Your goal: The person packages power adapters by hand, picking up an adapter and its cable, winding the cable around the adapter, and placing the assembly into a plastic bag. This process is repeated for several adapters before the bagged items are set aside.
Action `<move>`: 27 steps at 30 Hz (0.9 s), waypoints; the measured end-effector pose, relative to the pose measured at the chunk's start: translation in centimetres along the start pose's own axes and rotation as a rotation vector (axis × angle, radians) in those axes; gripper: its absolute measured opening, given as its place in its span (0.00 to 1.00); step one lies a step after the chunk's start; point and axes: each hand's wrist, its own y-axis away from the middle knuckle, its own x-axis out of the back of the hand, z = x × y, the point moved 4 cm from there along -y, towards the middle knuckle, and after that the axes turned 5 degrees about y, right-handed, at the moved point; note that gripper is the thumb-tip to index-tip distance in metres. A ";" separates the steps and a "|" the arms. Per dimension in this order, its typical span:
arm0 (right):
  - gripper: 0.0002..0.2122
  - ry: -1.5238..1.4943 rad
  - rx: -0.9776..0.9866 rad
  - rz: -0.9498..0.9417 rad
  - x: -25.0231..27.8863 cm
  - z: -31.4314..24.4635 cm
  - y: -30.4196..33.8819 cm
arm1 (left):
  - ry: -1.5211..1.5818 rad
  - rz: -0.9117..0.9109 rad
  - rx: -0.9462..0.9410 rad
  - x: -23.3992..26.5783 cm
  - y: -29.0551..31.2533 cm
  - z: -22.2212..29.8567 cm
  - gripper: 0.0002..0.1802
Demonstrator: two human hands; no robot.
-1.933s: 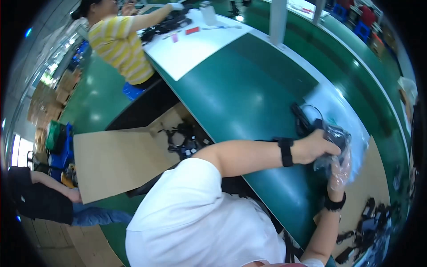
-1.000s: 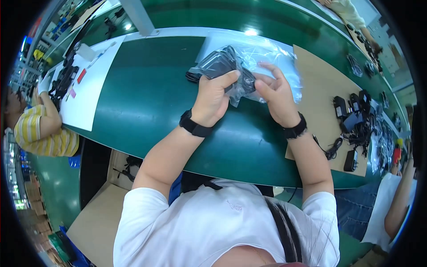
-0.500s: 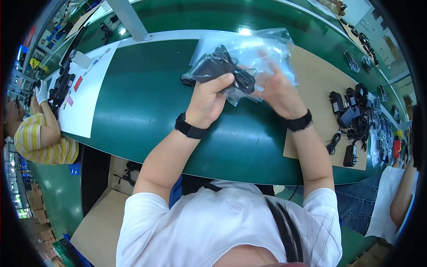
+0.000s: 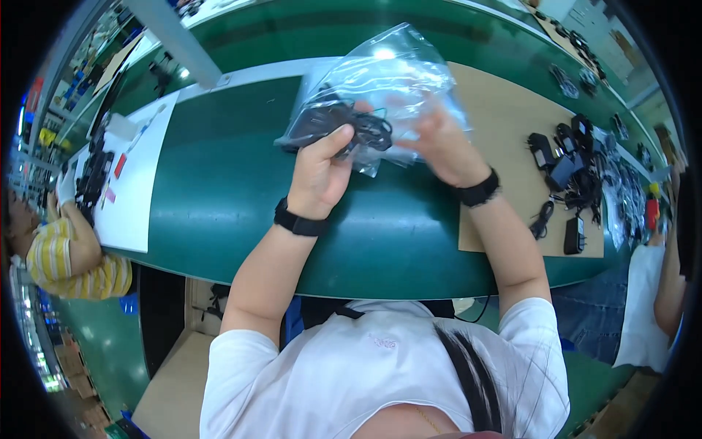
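My left hand (image 4: 323, 172) is closed round a black power adapter (image 4: 311, 126), thumb on top. Its black cord (image 4: 371, 132) is coiled in a bundle beside the adapter. Clear film of a plastic bag (image 4: 395, 62) lies around the adapter; whether the adapter is inside the bag, I cannot tell. To the right, my right hand (image 4: 450, 150) is over the bag's right part, fingers apart and smeared by motion. Nothing shows in its grasp.
On brown cardboard (image 4: 493, 175) at the right lie several black adapters (image 4: 561, 172) with cords. Bagged items (image 4: 621, 194) lie past them. A white sheet (image 4: 135, 194) covers the green table's (image 4: 219, 175) left part. A co-worker in yellow stripes (image 4: 66, 256) sits left; another person (image 4: 640, 307) is right.
My left hand and the adapter have shifted a little left in the picture. The bag now stands higher and its film reaches round the adapter's left side. My right hand has moved slightly left.
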 end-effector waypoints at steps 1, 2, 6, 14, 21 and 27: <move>0.29 -0.081 -0.032 -0.093 -1.1 0.1 0.5 | -0.051 0.035 -0.040 0.3 0.1 -0.4 0.22; 0.28 -0.159 -0.061 -0.181 -2.7 0.4 0.8 | -0.100 0.065 -0.078 0.4 0.4 -0.8 0.22; 0.16 0.043 -0.055 0.028 -2.7 1.4 0.4 | -0.265 0.075 -0.092 1.1 1.0 -2.3 0.22; 0.11 0.801 0.481 0.137 -2.1 -1.5 0.8 | -0.799 0.124 -0.074 -0.6 0.2 1.2 0.24; 0.15 0.417 -0.022 0.172 -2.8 -0.2 1.3 | -1.067 0.169 -0.321 0.2 0.5 2.0 0.09; 0.18 -0.196 -0.240 0.175 -2.5 1.4 0.9 | -0.666 0.085 -0.280 0.3 1.1 1.0 0.05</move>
